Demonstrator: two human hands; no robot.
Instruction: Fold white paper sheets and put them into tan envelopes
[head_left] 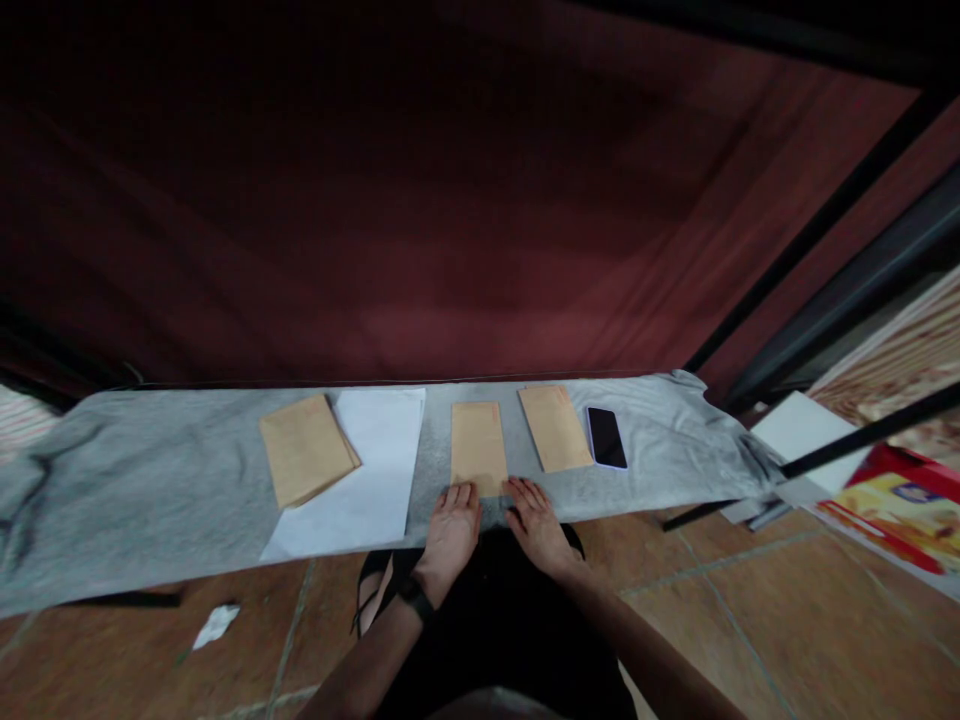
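A brown paper envelope (478, 445) lies flat on the grey cloth in front of me, small reddish print at its top right corner. My left hand (454, 520) rests at its lower left corner, fingers stretched out flat. At the lower right corner lies my right hand (536, 522), its fingers also extended and touching the edge. To the right is a small stack of similar envelopes (555, 428). On the left, larger brown envelopes (307, 450) partly cover white paper sheets (382, 470).
A phone (607, 437) with a dark screen lies right of the envelopes. The narrow table wears a grey cloth (172, 470) and stands against a dark red curtain (450, 250). A red and yellow box (900, 510) is at far right; a crumpled tissue (216, 626) lies on the tiled floor.
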